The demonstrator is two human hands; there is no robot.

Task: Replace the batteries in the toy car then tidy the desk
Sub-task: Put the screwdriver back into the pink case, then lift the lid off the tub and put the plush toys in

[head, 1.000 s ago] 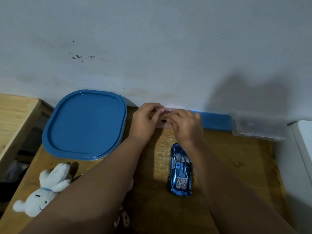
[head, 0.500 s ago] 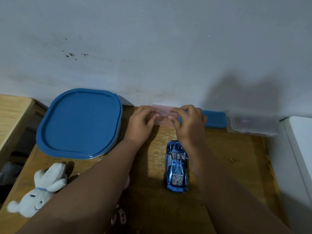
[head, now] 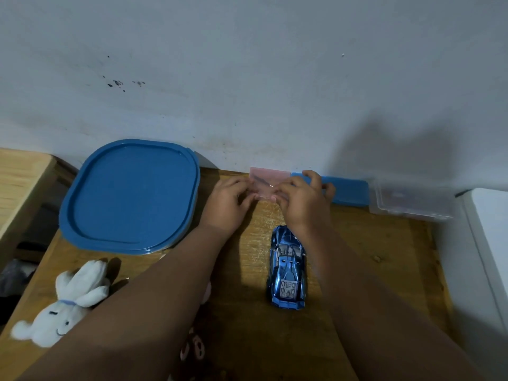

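Observation:
A shiny blue toy car stands on the wooden desk, nose toward the wall. Beyond it, against the wall, sits a small translucent pink case with a thin dark tool showing inside. My left hand pinches its left side and my right hand grips its right side. The fingers cover the case's lower edge. My right forearm passes just right of the car.
A large blue-lidded container fills the desk's left back. A flat blue box and a clear plastic box lie along the wall at right. A white plush rabbit lies at the front left. A white appliance edge borders the right.
Both hands stayed on the pink case at the wall. Its lid now stands raised, showing more of the pink plastic and the tool inside. The car has not moved.

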